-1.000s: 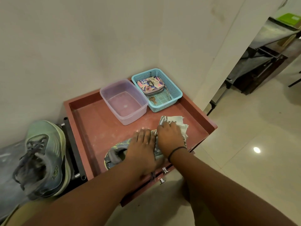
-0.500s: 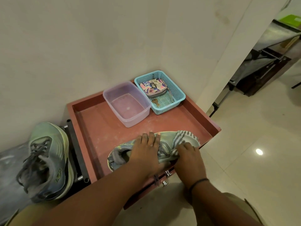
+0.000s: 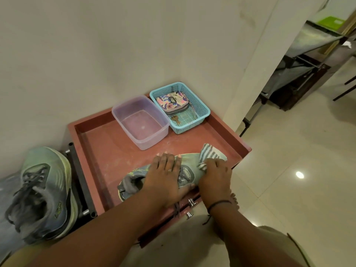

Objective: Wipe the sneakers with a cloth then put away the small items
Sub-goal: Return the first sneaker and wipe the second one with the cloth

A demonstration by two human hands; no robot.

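- On the red rimmed table (image 3: pixel 107 143), a grey-green laced sneaker (image 3: pixel 187 173) lies near the front edge.
- Left hand (image 3: pixel 165 175) presses flat on it, fingers spread.
- Right hand (image 3: pixel 216 176) clutches a striped grey-white cloth (image 3: pixel 211 154) against the toe.
- Behind stand a clear plastic tub (image 3: pixel 140 122) and a turquoise mesh basket (image 3: pixel 202 106).

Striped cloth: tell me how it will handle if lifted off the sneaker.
The cloth is probably floppy: it drapes and bunches over the sneaker toe under the right hand. It looks thin, so likely light for its size. It should not roll or slide far; woven fabric tends to cling, though a loose end may trail when lifted.
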